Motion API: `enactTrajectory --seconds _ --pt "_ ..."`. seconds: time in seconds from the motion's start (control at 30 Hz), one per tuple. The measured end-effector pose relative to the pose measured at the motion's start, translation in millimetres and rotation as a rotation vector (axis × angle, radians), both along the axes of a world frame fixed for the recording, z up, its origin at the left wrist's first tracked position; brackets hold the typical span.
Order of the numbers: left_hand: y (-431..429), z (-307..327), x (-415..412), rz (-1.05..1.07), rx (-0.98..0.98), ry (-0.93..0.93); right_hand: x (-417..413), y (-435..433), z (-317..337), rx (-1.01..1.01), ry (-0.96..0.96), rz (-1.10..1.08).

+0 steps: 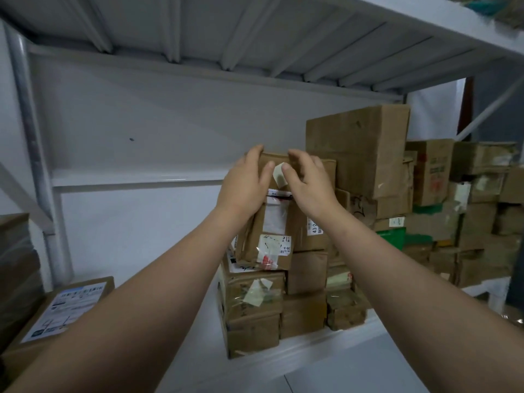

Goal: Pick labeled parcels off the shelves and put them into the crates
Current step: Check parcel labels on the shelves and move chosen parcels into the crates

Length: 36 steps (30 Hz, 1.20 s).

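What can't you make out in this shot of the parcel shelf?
Head view, upright parcel: label print blurred, partly covered by the left hand and right hand gripping its top.
Lower-left box: label too small to read, partly behind the left forearm.
Boxes at far right: blurred.
Crates: none in frame.

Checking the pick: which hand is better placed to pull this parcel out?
Left, probably: the left hand grips the parcel at its free top corner; the right hand pinches its top edge, crowded by a big box.
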<state>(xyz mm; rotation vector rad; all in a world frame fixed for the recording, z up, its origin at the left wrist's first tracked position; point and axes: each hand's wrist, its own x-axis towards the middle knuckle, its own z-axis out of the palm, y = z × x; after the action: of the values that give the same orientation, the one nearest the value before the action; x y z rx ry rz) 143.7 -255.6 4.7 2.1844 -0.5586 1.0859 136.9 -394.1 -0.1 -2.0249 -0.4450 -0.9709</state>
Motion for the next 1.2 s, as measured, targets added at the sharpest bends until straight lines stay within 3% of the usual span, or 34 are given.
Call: enactTrajectory --seconds 0.27,0.4,0.5,0.7,0.8,0.93,1.07,1.2 --pt "-8 2 -26 -0.242 -0.421 -0.119 -9 8 -4 0.310 -0.171 0.197" --pt "-2 0 -35 -0.432 -0.675 0.044 -21 14 -7 0.437 -0.215 0.337" --pt "8 -5 -37 -0.467 -0.685 0.134 -28 17 -11 0.390 -0.211 0.347" --pt "20 -10 -56 -0.563 -0.727 0.203 -45 34 -22 0.006 -0.305 0.215" --pt "32 -15 -59 -0.569 -0.752 0.217 -57 44 -30 0.093 -0.288 0.371" --pt "53 -26 -62 -0.617 -0.841 0.218 -66 48 -30 0.419 -0.188 0.534" --pt "62 -33 -68 -0.753 -0.951 0.288 -65 56 -26 0.386 -0.017 0.616" --pt "70 -38 -71 -0.521 -0.801 0.184 -73 64 -29 0.315 -0.064 0.612"
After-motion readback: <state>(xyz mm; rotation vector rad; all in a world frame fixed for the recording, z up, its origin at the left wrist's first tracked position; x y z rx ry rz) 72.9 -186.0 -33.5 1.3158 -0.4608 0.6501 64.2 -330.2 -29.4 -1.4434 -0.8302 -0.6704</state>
